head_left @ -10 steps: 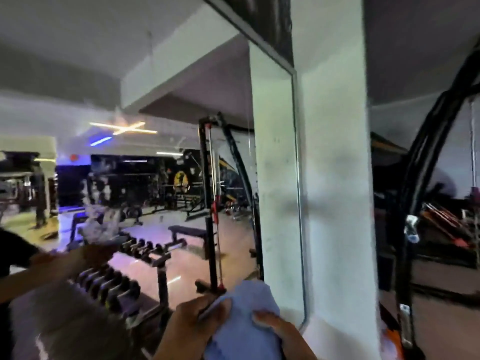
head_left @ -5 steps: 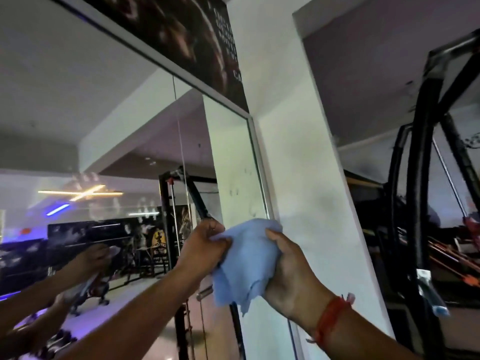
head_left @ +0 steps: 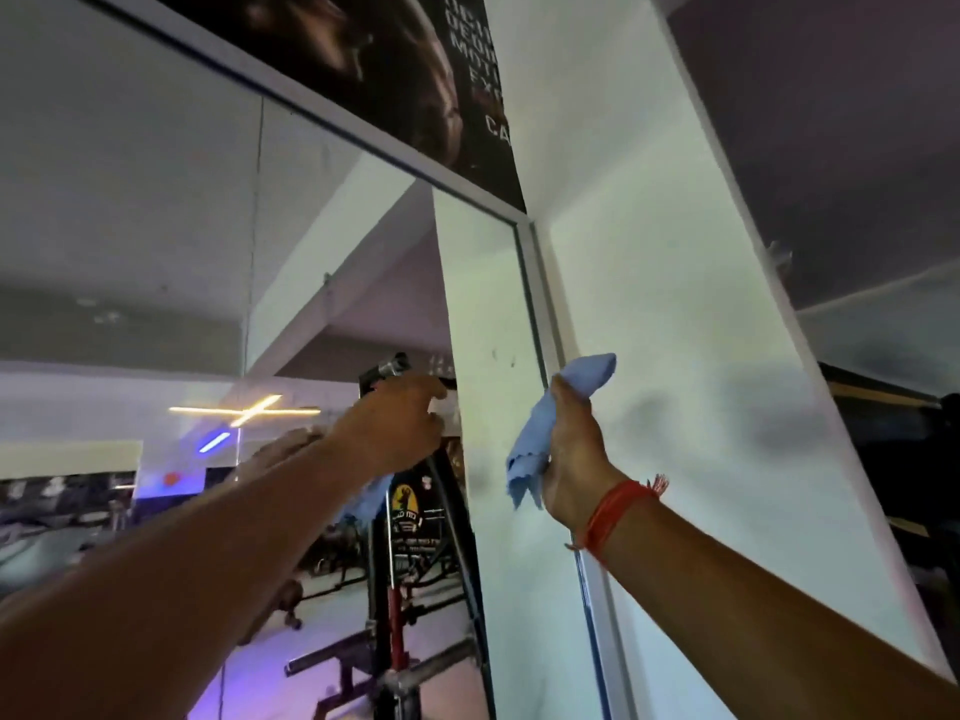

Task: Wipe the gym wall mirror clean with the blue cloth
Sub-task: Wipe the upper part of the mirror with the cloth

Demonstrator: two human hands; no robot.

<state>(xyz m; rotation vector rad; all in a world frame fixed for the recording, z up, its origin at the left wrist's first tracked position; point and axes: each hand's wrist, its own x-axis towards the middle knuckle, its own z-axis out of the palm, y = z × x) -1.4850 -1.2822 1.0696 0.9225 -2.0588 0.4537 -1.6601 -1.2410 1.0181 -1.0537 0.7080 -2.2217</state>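
The wall mirror (head_left: 156, 226) fills the left and middle and reflects the gym and my own arms. My right hand (head_left: 574, 459) grips the bunched blue cloth (head_left: 537, 433) and holds it up against the mirror's right edge by the metal frame (head_left: 540, 304). A red thread band circles that wrist. My left hand (head_left: 397, 426) is raised close to the glass left of the cloth, with its fingers loosely curled and nothing in it. The cloth's reflection shows as a blue patch just below that hand.
A white pillar (head_left: 675, 356) stands right of the mirror frame. A dark poster (head_left: 389, 70) hangs above the mirror's top frame. Dark gym equipment (head_left: 909, 459) sits at the far right. Small dark specks (head_left: 493, 353) mark the glass near the cloth.
My left hand has let go of the cloth and moved left. My right hand alone now holds it, bunched, and has lifted it to the mirror's right edge. The view has tilted upward.
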